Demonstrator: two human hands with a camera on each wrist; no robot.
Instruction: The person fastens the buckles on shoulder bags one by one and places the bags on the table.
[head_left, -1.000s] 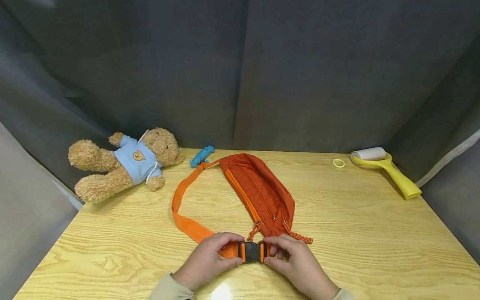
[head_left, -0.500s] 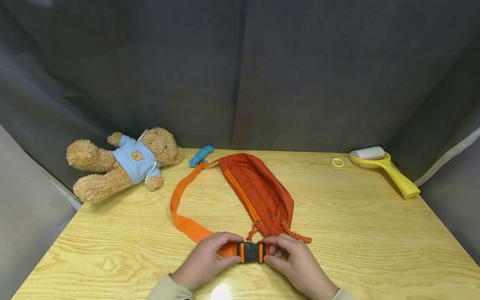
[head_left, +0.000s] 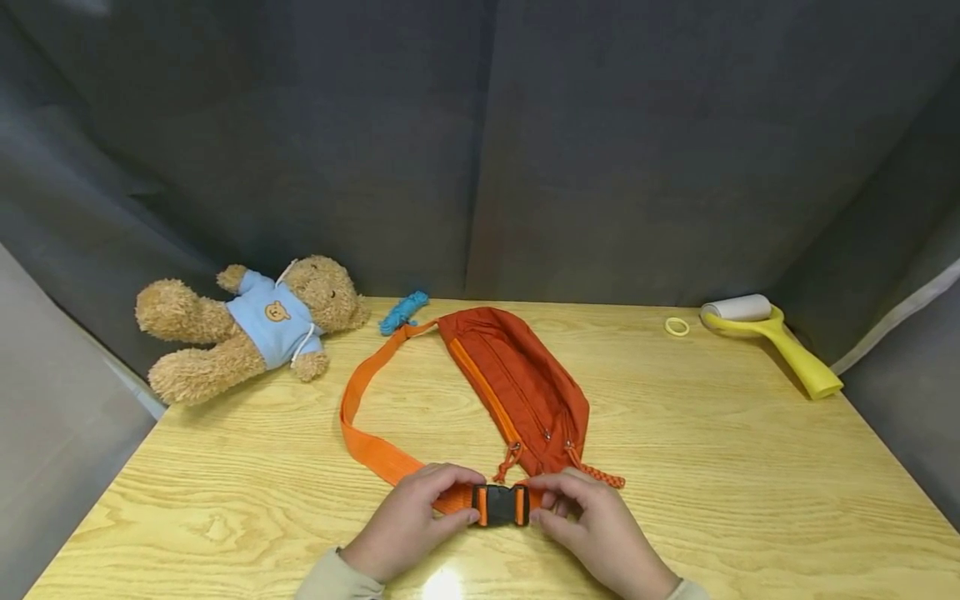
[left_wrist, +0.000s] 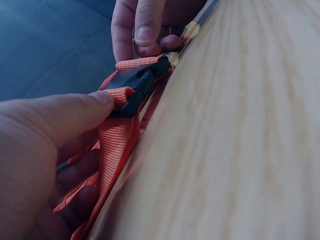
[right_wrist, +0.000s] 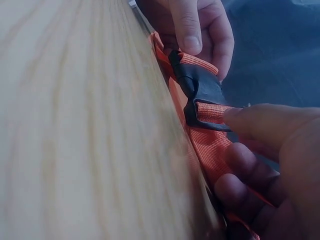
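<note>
A red waist bag (head_left: 517, 387) lies on the table, its orange strap (head_left: 367, 417) looping round to the left. The strap's black side-release buckle (head_left: 501, 505) is near the front, its two halves joined. My left hand (head_left: 412, 521) pinches the buckle's left end, thumb in front and index finger behind. My right hand (head_left: 592, 525) pinches the right end the same way. In the right wrist view, the right thumb presses the webbing at the buckle's end frame (right_wrist: 212, 117). The left wrist view shows the left thumb on the webbing at its end of the buckle (left_wrist: 132, 82).
A teddy bear (head_left: 255, 325) in a blue top lies at the back left. Beside it is a bundle of blue cord (head_left: 403, 312). At the back right are a yellow ring (head_left: 677, 327) and a yellow-handled lint roller (head_left: 787, 342). Dark cloth (head_left: 600, 150) walls the table's back.
The buckle has shifted very slightly left with my left hand. My right hand has barely moved, its thumb now nearer the buckle's outer edge. The bag and other things are still.
</note>
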